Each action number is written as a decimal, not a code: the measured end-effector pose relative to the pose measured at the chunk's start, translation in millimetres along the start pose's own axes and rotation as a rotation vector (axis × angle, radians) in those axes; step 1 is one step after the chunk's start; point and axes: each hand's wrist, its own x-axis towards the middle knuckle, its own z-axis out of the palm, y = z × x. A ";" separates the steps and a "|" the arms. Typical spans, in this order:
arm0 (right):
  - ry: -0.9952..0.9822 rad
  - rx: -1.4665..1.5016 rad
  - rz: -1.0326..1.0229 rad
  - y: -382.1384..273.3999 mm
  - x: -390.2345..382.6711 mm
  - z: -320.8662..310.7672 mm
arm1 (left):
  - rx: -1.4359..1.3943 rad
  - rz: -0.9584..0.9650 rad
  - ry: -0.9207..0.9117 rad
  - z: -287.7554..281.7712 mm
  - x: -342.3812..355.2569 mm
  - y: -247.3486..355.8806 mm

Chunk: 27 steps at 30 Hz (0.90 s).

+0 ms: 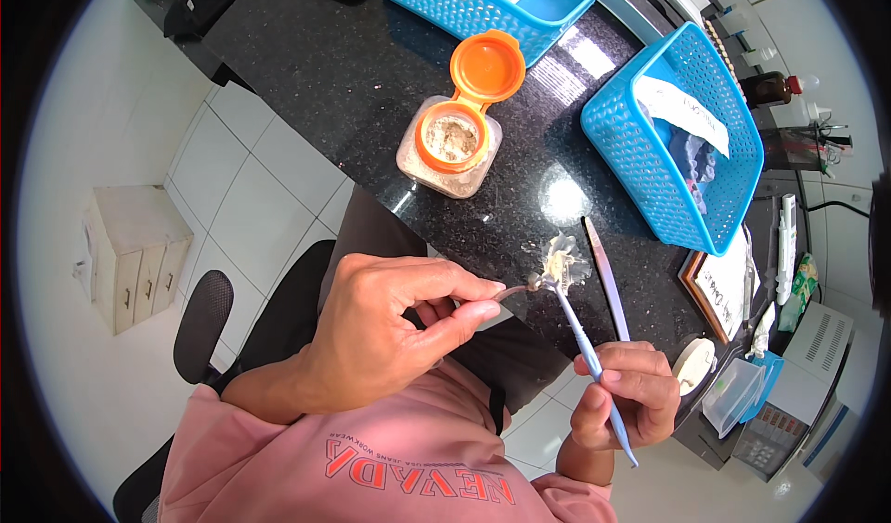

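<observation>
My left hand [394, 323] pinches a small curved piece [510, 293] between thumb and forefinger; it looks like thin metal with a small knob at its far end. In my right hand [633, 395] is a slim light-blue-handled tool [583, 337], held like a pen. Its tip meets or nearly meets the knob of the small piece. Just beyond both tips, a cream-coloured paste [560, 261] is smeared on the black counter. A tapered purple-grey metal tool [608, 277], perhaps tweezers, lies to the right of the paste, its near end close to my right fingers.
On the speckled black counter [316, 68] stands a clear jar [448, 170] of pale powder, its orange flip lid [487, 66] open. Blue perforated baskets [640, 142] stand behind and to the right. A round cream disc [694, 365] sits near the right edge.
</observation>
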 end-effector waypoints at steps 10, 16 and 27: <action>-0.021 0.001 -0.017 -0.6 -0.6 -1.1 | -0.001 -0.021 -0.051 -3.1 1.0 2.8; -0.012 -0.027 0.003 -1.6 -0.1 -2.2 | -0.023 -0.025 0.004 1.0 -0.3 1.3; -0.002 -0.186 0.099 -2.2 0.1 -10.3 | 0.010 -0.043 -0.048 -3.3 1.2 4.3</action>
